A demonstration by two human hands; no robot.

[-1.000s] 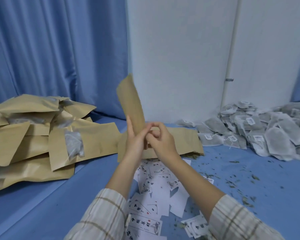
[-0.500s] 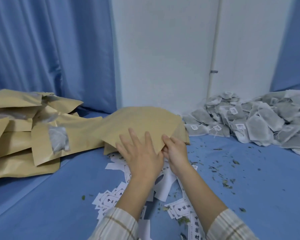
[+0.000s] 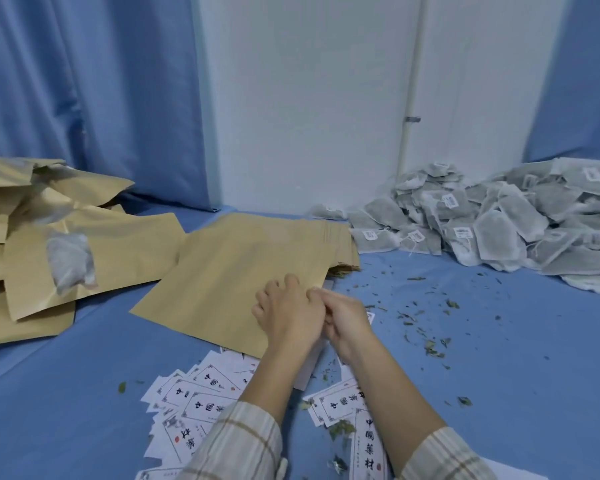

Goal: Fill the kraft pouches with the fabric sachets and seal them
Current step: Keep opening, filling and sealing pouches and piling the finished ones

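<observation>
From my feed, both hands meet at the near right corner of the top kraft pouch [image 3: 236, 271], which lies flat on the blue worktop [image 3: 499, 358]. Left hand [image 3: 286, 315] and right hand [image 3: 347, 320] have curled fingers, but I can't tell if they're pinching it. Fabric sachets [image 3: 492, 220] are heaped far right, filled pouches [image 3: 66, 244] left.

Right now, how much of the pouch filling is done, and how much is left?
Done: a pile of filled pouches lies at left. In hand: the left hand and right hand work at the near edge of a flat kraft pouch. Left: a big heap of sachets at right, so much remains.
</observation>
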